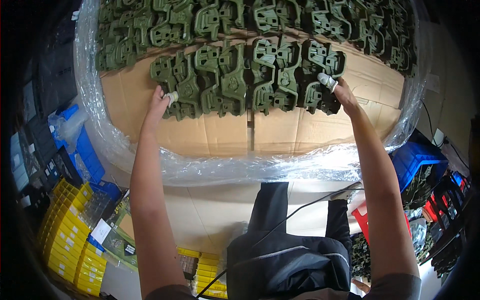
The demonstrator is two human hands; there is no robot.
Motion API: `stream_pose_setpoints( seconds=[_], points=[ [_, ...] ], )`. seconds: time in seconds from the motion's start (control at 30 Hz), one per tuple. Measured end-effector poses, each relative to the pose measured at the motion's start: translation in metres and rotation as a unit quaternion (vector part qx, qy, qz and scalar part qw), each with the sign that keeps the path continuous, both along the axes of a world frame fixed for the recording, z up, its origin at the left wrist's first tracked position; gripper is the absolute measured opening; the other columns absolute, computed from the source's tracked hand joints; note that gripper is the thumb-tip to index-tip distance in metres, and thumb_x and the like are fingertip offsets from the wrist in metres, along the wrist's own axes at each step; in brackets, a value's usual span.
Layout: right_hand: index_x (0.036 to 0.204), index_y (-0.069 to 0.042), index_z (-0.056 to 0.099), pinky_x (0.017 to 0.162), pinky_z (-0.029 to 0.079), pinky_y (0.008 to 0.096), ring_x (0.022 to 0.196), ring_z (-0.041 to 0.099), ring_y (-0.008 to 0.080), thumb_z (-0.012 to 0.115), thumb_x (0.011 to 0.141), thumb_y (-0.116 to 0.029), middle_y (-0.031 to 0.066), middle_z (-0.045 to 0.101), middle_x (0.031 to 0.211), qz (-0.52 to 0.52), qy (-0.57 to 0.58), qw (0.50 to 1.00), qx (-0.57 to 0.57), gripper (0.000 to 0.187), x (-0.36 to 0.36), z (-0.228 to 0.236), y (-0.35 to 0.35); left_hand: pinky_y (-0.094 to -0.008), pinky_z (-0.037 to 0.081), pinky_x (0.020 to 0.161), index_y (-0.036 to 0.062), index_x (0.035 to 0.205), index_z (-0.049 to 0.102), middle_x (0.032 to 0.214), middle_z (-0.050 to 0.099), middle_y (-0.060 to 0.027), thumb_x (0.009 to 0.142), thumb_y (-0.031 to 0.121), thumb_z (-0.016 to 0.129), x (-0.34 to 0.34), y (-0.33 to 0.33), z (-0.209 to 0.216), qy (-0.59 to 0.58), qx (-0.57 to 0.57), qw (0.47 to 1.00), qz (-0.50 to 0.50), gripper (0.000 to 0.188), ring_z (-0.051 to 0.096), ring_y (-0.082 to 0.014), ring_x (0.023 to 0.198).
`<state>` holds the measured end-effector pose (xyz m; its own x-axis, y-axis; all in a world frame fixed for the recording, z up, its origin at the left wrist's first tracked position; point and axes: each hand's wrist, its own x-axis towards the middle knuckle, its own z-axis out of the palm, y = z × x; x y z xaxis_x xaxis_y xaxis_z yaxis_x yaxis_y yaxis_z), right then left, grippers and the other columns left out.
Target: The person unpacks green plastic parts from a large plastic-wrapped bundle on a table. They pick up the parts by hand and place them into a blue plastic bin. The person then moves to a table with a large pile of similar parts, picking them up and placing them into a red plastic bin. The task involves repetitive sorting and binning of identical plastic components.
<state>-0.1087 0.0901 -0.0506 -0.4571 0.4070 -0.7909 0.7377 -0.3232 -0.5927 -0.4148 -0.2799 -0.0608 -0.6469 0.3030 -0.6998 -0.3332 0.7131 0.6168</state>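
A short row of olive-green moulded plastic parts point(220, 75) lies on brown cardboard point(200, 137), in front of further rows of the same kind. My left hand point(158, 103) grips the left end of this short row, its white-covered thumb lying over the edge of the end part point(172, 80). At the right end my right hand point(343, 95) holds the outermost part point(324, 60), a white covering on its thumb too. Both arms are stretched forward, with the row between the hands. The parts hide some of my fingers.
Clear plastic film point(250, 170) wraps the rim around the cardboard. Yellow bins point(62, 235) are stacked at the lower left, near blue bins point(82, 145). On the right stand a blue crate point(417, 157) and a red stool-like object point(362, 222). A dark cable point(295, 212) crosses near my legs.
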Motion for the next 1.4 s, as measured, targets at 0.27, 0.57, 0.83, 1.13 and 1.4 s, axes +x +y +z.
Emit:
stream_pose_setpoints(
  seconds=[0.27, 0.57, 0.83, 1.13, 1.4],
  points=[
    [0.11, -0.002, 0.05, 0.071, 0.043, 0.026, 0.082, 0.053, 0.0142, 0.064, 0.07, -0.044, 0.0064, 0.057, 0.095, -0.01, 0.045, 0.998, -0.049, 0.06, 0.015, -0.007, 0.004, -0.0298, 0.034, 0.094, 0.0019, 0.129, 0.024, 0.126, 0.037, -0.0112, 0.083, 0.002, 0.033, 0.015, -0.006, 0.031, -0.039, 0.107, 0.993, 0.008, 0.047, 0.042, -0.0202, 0.112],
    [0.104, 0.0, 0.05, 0.063, 0.044, 0.0244, 0.073, 0.052, 0.0114, 0.062, 0.069, -0.05, 0.0052, 0.056, 0.085, -0.062, 0.106, 0.989, -0.088, 0.062, 0.034, 0.011, 0.0, -0.0282, 0.033, 0.094, 0.0026, 0.128, 0.03, 0.126, 0.039, -0.0077, 0.081, 0.006, 0.046, -0.012, 0.017, 0.131, 0.008, 0.072, 0.997, -0.012, 0.05, 0.04, -0.018, 0.113],
    [0.102, -0.002, 0.051, 0.057, 0.044, 0.0241, 0.065, 0.053, 0.0116, 0.064, 0.066, -0.052, 0.0047, 0.057, 0.077, -0.152, 0.071, 0.979, -0.116, 0.063, 0.112, 0.069, -0.005, -0.0284, 0.034, 0.092, 0.0011, 0.122, 0.034, 0.122, 0.041, -0.0081, 0.075, 0.003, 0.05, 0.054, 0.11, 0.264, 0.05, -0.022, 0.997, -0.046, 0.049, 0.041, -0.0177, 0.111],
    [0.1, 0.0, 0.055, 0.063, 0.042, 0.0238, 0.072, 0.053, 0.0104, 0.063, 0.069, -0.048, 0.0037, 0.058, 0.082, -0.245, 0.133, 0.956, -0.09, 0.058, 0.238, 0.155, -0.005, -0.0351, 0.039, 0.09, 0.0023, 0.128, 0.024, 0.125, 0.037, -0.0105, 0.08, 0.01, 0.053, 0.123, 0.182, 0.39, 0.005, 0.121, 0.986, -0.113, 0.056, 0.044, -0.0219, 0.109],
    [0.109, -0.001, 0.052, 0.076, 0.042, 0.0252, 0.088, 0.051, 0.0094, 0.057, 0.077, -0.037, 0.0039, 0.057, 0.098, -0.397, 0.219, 0.891, -0.021, 0.048, 0.423, 0.285, 0.031, -0.0353, 0.038, 0.09, 0.0003, 0.121, 0.032, 0.116, 0.043, -0.012, 0.073, 0.003, 0.058, 0.394, 0.341, 0.447, -0.062, 0.129, 0.944, -0.297, 0.054, 0.045, -0.0214, 0.106]
  ],
)
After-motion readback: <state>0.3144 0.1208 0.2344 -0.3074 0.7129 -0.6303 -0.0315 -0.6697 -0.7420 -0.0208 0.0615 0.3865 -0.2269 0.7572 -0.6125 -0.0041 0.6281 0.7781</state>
